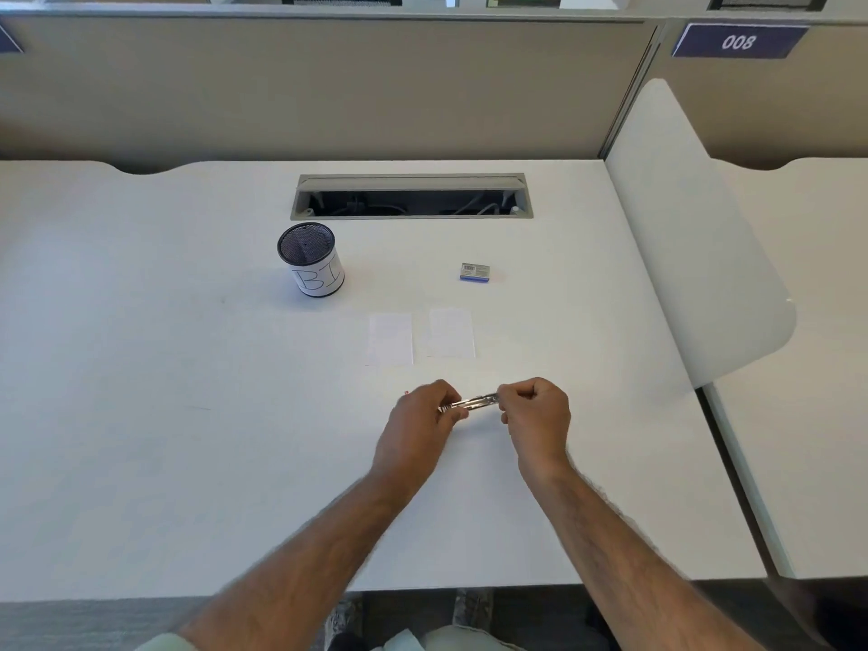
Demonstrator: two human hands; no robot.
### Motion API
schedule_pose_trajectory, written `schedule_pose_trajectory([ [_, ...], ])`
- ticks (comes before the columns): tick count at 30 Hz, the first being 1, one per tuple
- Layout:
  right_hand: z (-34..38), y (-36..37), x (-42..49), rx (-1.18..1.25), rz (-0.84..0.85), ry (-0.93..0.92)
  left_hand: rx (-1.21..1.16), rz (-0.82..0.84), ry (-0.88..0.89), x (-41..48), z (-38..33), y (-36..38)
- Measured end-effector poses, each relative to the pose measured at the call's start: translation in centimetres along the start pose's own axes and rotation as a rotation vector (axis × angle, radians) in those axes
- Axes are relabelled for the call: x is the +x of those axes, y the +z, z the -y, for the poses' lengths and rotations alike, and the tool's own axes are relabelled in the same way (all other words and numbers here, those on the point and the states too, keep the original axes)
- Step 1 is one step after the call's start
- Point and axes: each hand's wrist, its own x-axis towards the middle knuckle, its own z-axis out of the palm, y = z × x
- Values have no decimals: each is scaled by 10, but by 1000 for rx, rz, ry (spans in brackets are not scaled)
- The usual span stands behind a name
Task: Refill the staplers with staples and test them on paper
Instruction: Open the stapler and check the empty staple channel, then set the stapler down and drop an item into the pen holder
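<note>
The small metal stapler (472, 402) is at the near middle of the desk (188, 415), whether resting or just lifted I cannot tell. The left hand (420, 418) has its grip pinched on the 9 o'clock end and the right hand (535, 411) has its grip curled round the 3 o'clock end. It looks light, stiff and smooth-plated, so probably slick and sprung at the hinge, and a hold at both ends seems soundest, fingers off the staple channel between. The staple box (476, 271) lies at 1 o'clock and the paper slips (391, 339) at 12 o'clock, both well apart from it.
</note>
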Motion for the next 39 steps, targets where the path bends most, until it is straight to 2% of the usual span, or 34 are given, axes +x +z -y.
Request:
schedule_pose_trajectory([
  [5,-14,1,6,-197,-16,-63,397,-19,233,7,12,11],
  [10,-20,6,2,-292,-14,-119,553,-34,356,14,27,11],
  [19,-27,13,0,-372,21,-117,598,38,345,21,41,7],
  [27,-27,15,3,-362,85,-123,555,-18,362,19,49,7],
  [31,-20,8,-1,-286,17,-138,549,-3,394,17,50,7],
  [34,-1,13,0,-315,9,-226,518,-31,418,19,49,1],
  [37,27,34,4,-421,67,-303,424,-107,361,23,54,-16],
  [39,47,54,9,-481,191,-320,362,-147,266,29,62,-34],
])
